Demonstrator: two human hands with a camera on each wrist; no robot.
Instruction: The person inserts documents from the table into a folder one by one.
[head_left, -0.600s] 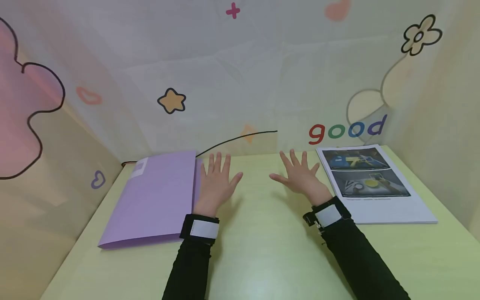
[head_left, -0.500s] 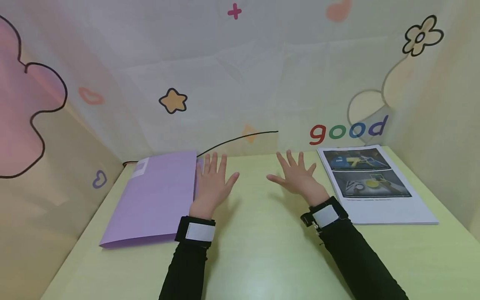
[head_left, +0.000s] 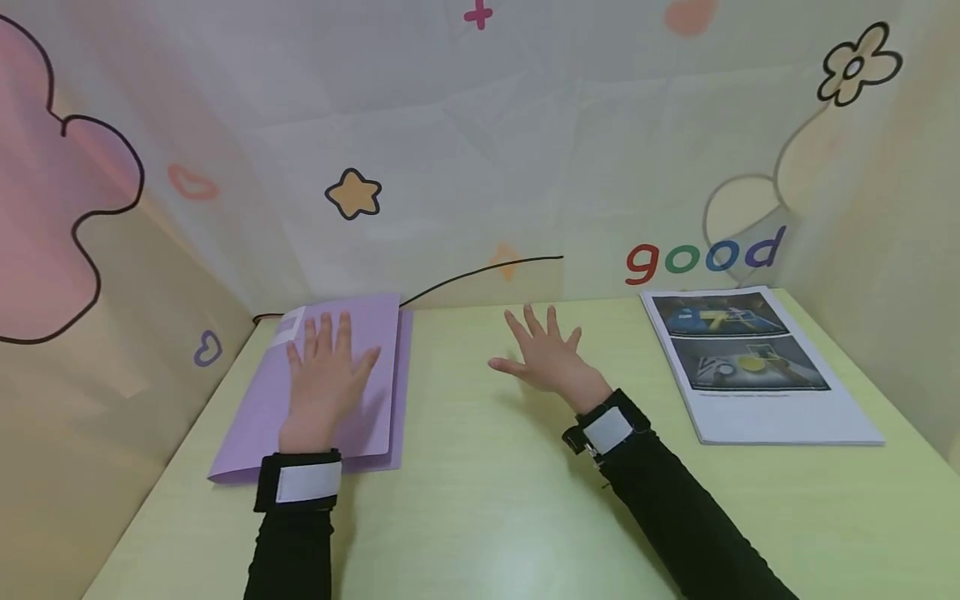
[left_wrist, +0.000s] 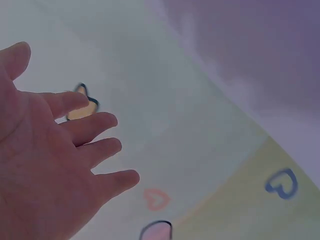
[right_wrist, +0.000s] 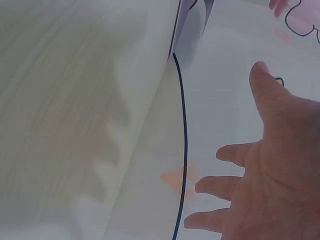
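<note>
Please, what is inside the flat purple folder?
In the flat purple folder, a strip of back cover shows past the front cover at its right and near edges. The front cover hides the rest; whether anything lies between cannot be seen.

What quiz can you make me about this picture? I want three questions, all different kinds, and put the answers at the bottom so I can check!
1. Pick one. In the head view, the folder seen behind the left hand is:
A) red
B) purple
C) green

2. True or false? The right hand is apart from the printed pages.

3. Fill in the gap. The colourful word on the backdrop is "____".

Key:
1. B
2. True
3. good
</note>
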